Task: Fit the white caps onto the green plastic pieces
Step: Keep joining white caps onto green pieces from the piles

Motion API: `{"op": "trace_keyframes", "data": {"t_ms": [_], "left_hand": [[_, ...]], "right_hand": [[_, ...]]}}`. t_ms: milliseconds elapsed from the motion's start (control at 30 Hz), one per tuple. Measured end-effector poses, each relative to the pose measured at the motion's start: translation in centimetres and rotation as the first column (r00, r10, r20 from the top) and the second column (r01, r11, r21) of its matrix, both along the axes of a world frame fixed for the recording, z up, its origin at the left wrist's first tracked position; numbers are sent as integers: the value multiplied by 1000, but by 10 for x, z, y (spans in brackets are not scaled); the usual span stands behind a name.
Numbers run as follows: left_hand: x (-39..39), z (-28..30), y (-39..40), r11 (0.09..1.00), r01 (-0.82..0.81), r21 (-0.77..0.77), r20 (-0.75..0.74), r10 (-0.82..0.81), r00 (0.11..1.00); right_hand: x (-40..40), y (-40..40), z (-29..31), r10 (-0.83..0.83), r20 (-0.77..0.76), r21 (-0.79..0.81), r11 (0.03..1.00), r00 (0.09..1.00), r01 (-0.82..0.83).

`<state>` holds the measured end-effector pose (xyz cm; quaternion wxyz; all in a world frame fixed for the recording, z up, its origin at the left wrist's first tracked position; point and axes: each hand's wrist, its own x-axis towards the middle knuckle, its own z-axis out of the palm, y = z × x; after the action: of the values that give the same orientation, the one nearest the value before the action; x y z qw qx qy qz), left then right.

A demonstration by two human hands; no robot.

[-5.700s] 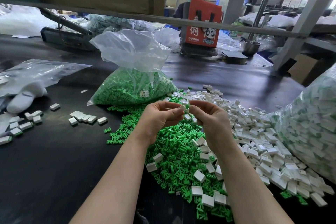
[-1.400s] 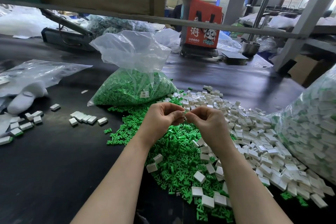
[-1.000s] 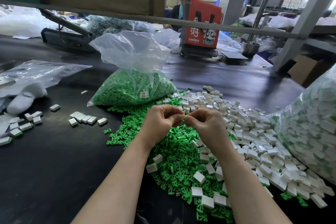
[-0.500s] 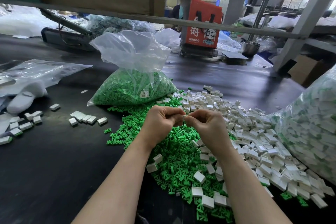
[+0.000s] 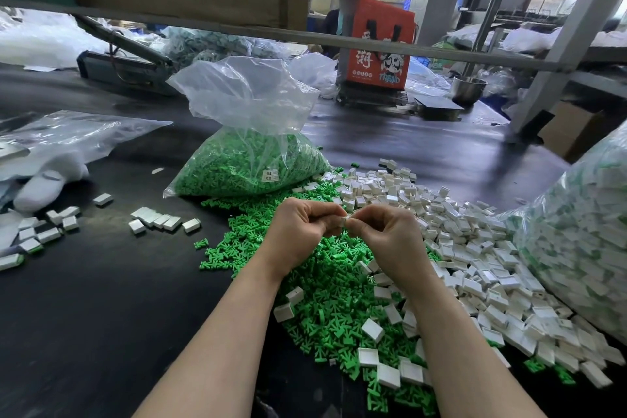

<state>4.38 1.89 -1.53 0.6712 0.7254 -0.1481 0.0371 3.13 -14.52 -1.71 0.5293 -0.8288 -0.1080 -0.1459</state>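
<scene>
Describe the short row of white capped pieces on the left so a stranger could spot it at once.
Start at the clear bag of green pieces standing mid-table. Just down and left of it, on the bare black table, lies the row of white capped pieces. Unlike the scattered ones farther left, these sit side by side in a tight line.

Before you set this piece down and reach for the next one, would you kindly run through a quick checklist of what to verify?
1. Both hands on the part: left hand and right hand pinch a white cap between them: ok.
2. Cap fully seated on its green piece: hidden by fingers: cannot tell.
3. Loose green pieces within reach: ok.
4. Loose white caps within reach: ok.
5. Finished row has bare table beside it for set-down: ok.
</scene>
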Motion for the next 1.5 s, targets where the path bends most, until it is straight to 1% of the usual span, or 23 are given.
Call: {"op": "trace_keyframes", "data": {"t_ms": [233, 367, 467, 567, 633, 733, 867, 1067, 1200, 1500], "left_hand": [[1, -1, -1, 999, -10, -33, -8, 10, 1000], [2, 0, -2, 997, -33, -70, 6, 34, 999], [3, 0, -3, 991, -49, -127, -29, 46, 999], [3, 0, -1, 981, -53, -189, -80, 38, 996], [3, 1, -1, 976, -50, -213, -101, 29, 994], [1, 2, -2, 967, -39, -253, -139, 4, 990], [0, 2, -2, 961, -41, -272, -161, -4, 987], [0, 2, -2, 966, -45, -256, -159, 4, 987], [-1, 3, -2, 959, -37, -282, -171, -13, 985], [0, 3, -2, 972, -59, -226, -129, 30, 991]], "right_hand": [[0, 1, 0, 7, -19, 47, 999, 1000, -6], [-2, 2, 1, 45, -40, 176, 984, 998, -37], [-2, 2, 1, 31, -44, 257, 966, 999, -19], [-2, 3, 2, 12, -65, 406, 914, 998, 15], [-1, 3, 2, 22, -82, 464, 886, 996, 18], [0, 4, 1, 39, -109, 482, 876, 993, 19], [0, 7, 2, 22, -97, 511, 859, 995, 30], [0, 10, 0, -30, -70, 447, 893, 997, 59], [1, 11, 2, -42, -60, 451, 890, 997, 64], [0, 12, 4, -50, -80, 466, 881, 996, 82]]}}
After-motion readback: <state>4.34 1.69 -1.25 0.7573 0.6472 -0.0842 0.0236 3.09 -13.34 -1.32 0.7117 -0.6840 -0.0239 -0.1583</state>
